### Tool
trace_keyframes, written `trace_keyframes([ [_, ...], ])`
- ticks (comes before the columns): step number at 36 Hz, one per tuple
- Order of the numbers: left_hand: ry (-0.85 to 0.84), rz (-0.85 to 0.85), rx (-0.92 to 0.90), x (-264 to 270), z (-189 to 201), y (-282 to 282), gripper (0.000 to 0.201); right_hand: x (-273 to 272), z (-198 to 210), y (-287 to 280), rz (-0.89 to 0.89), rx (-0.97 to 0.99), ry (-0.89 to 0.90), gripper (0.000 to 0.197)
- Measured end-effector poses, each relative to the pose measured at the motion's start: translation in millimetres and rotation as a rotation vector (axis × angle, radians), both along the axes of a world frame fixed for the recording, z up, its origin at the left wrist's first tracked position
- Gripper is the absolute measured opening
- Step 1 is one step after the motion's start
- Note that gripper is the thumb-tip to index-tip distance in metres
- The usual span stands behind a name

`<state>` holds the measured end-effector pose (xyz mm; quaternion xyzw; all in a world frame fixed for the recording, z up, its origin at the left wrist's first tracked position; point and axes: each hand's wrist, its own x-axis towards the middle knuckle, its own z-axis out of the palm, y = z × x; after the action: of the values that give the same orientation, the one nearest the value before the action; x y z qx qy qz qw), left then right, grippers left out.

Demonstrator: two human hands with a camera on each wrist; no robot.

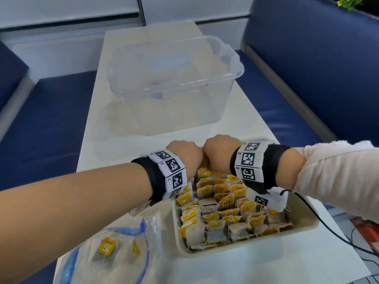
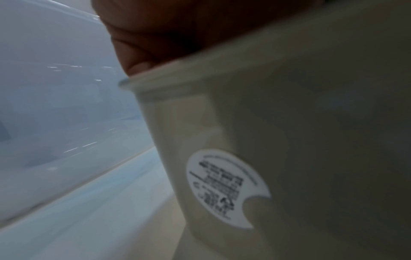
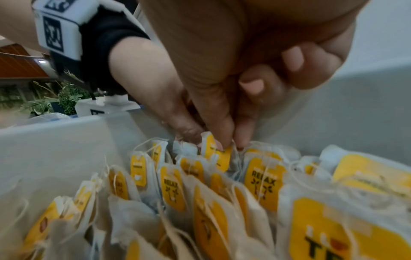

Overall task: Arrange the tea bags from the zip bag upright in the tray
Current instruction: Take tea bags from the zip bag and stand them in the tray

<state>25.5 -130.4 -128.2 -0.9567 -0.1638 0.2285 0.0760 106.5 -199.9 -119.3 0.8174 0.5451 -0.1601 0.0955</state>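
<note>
A cream tray (image 1: 303, 227) near the table's front holds several rows of upright tea bags (image 1: 223, 214) with yellow tags. Both hands meet over its far end. My right hand (image 3: 229, 142) pinches the top of one tea bag (image 3: 219, 156) between thumb and forefinger in the back row. My left hand (image 3: 186, 135) comes in from the left, its bunched fingertips on the same bag's left edge. In the left wrist view curled fingers (image 2: 138, 66) sit at the tray's rim (image 2: 244, 114). The zip bag (image 1: 123, 226) lies at the lower left with a few tea bags (image 1: 106, 245) inside.
A big clear plastic bin (image 1: 174, 78) stands on the white table (image 1: 92, 144) just beyond the tray. Blue bench seats (image 1: 307, 68) flank the table. A black cable (image 1: 328, 226) runs off the right edge.
</note>
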Motion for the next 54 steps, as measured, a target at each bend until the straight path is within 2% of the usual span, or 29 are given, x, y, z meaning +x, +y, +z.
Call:
trace_keyframes([
  [2, -0.01, 0.017, -0.012, -0.9, 2.3, 0.2, 0.014, -1.4, -1.5, 0.8, 0.006, -0.013, 0.017, 0.027],
  [4, -0.02, 0.042, -0.025, -1.0, 6.2, 0.1, 0.013, -3.2, -3.1, 0.6, 0.019, -0.009, 0.023, 0.027],
  [9, -0.127, 0.076, -0.078, -4.3, 20.6, 8.1, 0.029, -5.0, -4.0, 0.6, 0.033, 0.002, 0.044, 0.02],
  [13, -0.236, 0.104, -0.142, -13.5, 44.1, 13.4, 0.02, -4.6, 5.8, 1.4, 0.048, -0.028, 0.083, 0.002],
  [17, -0.38, 0.169, -0.175, -32.6, 70.8, 20.1, 0.017, 0.2, 19.0, -2.4, 0.029, 0.027, 0.129, 0.008],
  [22, -0.528, 0.277, -0.267, -75.7, 96.0, 31.0, 0.014, 3.5, 43.4, -17.4, -0.016, 0.163, 0.162, 0.008],
  [26, -0.693, 0.388, -0.283, -123.5, 100.4, 34.4, 0.009, -6.0, 66.7, -29.9, -0.035, 0.313, 0.238, 0.01],
  [29, -0.764, 0.525, -0.296, -165.1, 93.8, 31.9, 0.011, -30.6, 82.5, -36.1, -0.016, 0.418, 0.317, 0.017],
  [34, -0.744, 0.669, -0.415, -231.5, 64.4, 12.1, 0.026, -93.7, 93.3, -36.9, 0.027, 0.494, 0.481, 0.008],
  [40, -0.52, 0.75, -0.489, -277.2, 24.7, -18.3, 0.028, -171.8, 63.0, -27.6, 0.134, 0.376, 0.573, 0.011],
  [42, -0.468, 0.755, -0.474, -284.4, 12.1, -23.2, 0.043, -192.6, 40.2, -24.6, 0.161, 0.285, 0.56, 0.021],
  [45, -0.514, 0.773, -0.515, -290.0, 0.2, -28.0, 0.061, -216.7, -0.2, -19.0, 0.198, 0.118, 0.493, 0.035],
  [48, -0.634, 0.781, -0.573, -291.2, -2.3, -36.8, 0.065, -234.7, -32.2, -11.5, 0.225, -0.005, 0.387, 0.036],
  [54, -0.745, 0.719, -0.599, -287.6, -4.8, -54.6, 0.066, -255.0, -64.5, 3.8, 0.183, -0.032, 0.226, 0.046],
])
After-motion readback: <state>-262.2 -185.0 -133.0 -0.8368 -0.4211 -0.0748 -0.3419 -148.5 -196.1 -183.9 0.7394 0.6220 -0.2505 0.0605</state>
